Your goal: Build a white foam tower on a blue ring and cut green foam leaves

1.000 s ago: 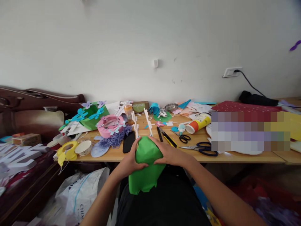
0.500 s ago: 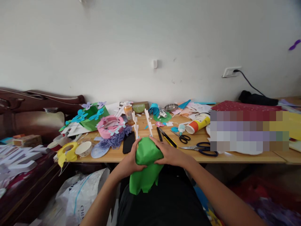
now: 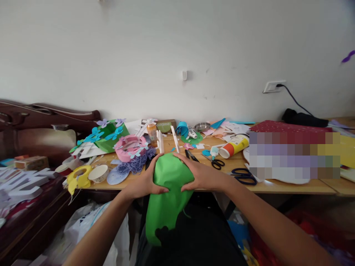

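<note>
My left hand [image 3: 146,177] and my right hand [image 3: 198,171] grip a green sheet [image 3: 170,184] from both sides, above my lap and close to the table's front edge. The sheet bulges smoothly between my palms, and its lower part hangs down with a ragged edge. Whether it is paper or cloth, and what lies beneath it, I cannot tell. My thumbs press on its near face, while the other fingers curl round its far side, partly hidden. Just beyond it rise two white strips [image 3: 175,139]; their lower ends are hidden.
On the wooden table [image 3: 291,187] lie scissors [image 3: 244,176], smaller scissors [image 3: 217,163], a utility knife [image 3: 192,156] and a yellow-and-red tube [image 3: 234,146]. To the left are a pink ring [image 3: 130,148], purple yarn [image 3: 137,163], a white bowl [image 3: 99,173] and a green crown with paper flowers [image 3: 111,138].
Both hands have moved slightly up and spread apart around the green sheet. More of it hangs down, and it now covers the view of part of the phone and knife.
</note>
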### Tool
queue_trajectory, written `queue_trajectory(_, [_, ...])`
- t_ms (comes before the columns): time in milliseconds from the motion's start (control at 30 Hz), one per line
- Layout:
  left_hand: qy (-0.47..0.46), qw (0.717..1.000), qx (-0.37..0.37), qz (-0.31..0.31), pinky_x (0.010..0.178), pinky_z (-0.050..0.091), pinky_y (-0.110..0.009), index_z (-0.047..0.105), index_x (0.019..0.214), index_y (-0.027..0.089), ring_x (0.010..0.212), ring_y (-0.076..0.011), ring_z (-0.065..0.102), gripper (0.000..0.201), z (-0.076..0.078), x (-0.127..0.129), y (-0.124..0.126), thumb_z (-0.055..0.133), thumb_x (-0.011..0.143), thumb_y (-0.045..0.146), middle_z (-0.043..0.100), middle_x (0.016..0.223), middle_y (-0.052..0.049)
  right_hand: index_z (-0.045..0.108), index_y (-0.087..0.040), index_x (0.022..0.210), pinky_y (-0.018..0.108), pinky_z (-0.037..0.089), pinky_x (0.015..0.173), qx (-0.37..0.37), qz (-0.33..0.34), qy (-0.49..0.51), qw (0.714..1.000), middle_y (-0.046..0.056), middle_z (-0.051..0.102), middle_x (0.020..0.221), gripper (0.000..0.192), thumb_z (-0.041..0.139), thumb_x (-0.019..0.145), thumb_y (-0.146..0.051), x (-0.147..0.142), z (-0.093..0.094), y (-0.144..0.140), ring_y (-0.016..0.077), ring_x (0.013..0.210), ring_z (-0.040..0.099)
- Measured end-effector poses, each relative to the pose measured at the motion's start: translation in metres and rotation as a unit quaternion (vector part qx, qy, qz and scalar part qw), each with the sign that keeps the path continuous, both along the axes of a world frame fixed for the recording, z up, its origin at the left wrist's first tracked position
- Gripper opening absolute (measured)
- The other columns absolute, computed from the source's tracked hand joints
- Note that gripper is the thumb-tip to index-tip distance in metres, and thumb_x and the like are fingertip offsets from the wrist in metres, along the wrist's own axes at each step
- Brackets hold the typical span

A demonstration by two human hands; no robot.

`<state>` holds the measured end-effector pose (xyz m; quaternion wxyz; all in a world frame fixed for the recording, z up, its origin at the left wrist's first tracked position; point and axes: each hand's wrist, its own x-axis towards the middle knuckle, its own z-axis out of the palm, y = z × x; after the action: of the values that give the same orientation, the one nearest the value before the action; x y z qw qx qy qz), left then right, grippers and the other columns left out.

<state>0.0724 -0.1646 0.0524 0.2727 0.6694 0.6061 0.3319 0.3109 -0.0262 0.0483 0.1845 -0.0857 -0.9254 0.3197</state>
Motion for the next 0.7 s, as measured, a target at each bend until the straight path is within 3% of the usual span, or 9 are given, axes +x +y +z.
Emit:
queue_trajectory(167, [-0.043,0.999,-0.019,-0.020,0.119,0.027,-0.052,0.004,0.160,0.028,0.146,-0.0368,0.031,0.128,0.003,-0.008,-0.001,0.089,0.065,0.040,0.022,0.162,-0.016,0.020,-0.035,0.158,0.046,0.043,0.110,-0.084,0.002,-0.010,0.996,0.010,0.040,0.156,0.110,0.086,0.071,-0.046,-0.002,0.011,0.001,0.0318,0.137,0.047])
queue_trajectory(267, [-0.150,0.988,-0.020,-0.008,0.118,0.029,-0.052,0.006,0.159,0.028,0.145,-0.0378,0.032,0.127,-0.002,-0.009,-0.002,0.090,0.064,0.040,0.026,0.161,-0.017,0.035,-0.032,0.152,0.043,0.047,0.107,-0.192,-0.029,0.054,0.979,0.008,0.049,0.149,0.091,0.083,0.075,-0.045,-0.005,0.007,0.002,0.0284,0.132,0.052])
queue_trajectory(367, [-0.294,0.955,-0.010,0.033,0.111,0.040,-0.050,0.011,0.158,0.028,0.141,-0.0393,0.040,0.120,-0.014,-0.002,-0.003,0.089,0.066,0.038,0.036,0.157,-0.017,0.044,-0.025,0.144,0.043,0.054,0.096,-0.271,-0.083,0.142,0.948,0.009,0.064,0.127,0.070,0.074,0.083,-0.039,-0.010,-0.005,-0.002,0.0256,0.111,0.065])
queue_trajectory(467, [-0.396,0.915,0.008,0.076,0.105,0.048,-0.048,0.017,0.156,0.030,0.137,-0.0403,0.044,0.117,-0.027,0.012,-0.007,0.090,0.065,0.034,0.042,0.153,-0.016,0.049,-0.024,0.137,0.044,0.055,0.093,-0.291,-0.131,0.192,0.928,0.008,0.069,0.114,0.058,0.070,0.085,-0.038,-0.014,-0.015,-0.011,0.0250,0.104,0.067])
queue_trajectory(600, [-0.473,0.878,0.007,0.081,0.099,0.053,-0.048,0.022,0.155,0.031,0.125,-0.0394,0.057,0.115,-0.039,0.028,-0.014,0.091,0.062,0.033,0.050,0.147,-0.016,0.054,-0.024,0.128,0.040,0.056,0.091,-0.320,-0.130,0.216,0.913,0.005,0.069,0.105,0.047,0.069,0.085,-0.034,-0.015,-0.014,-0.020,0.0241,0.106,0.067])
queue_trajectory(700, [-0.495,0.865,-0.015,0.078,0.092,0.057,-0.046,0.025,0.153,0.031,0.111,-0.0370,0.066,0.112,-0.041,0.032,-0.018,0.091,0.063,0.034,0.054,0.142,-0.018,0.054,-0.024,0.128,0.037,0.058,0.086,-0.326,-0.115,0.213,0.914,0.004,0.068,0.101,0.046,0.069,0.085,-0.032,-0.017,-0.011,-0.018,0.0238,0.103,0.068])
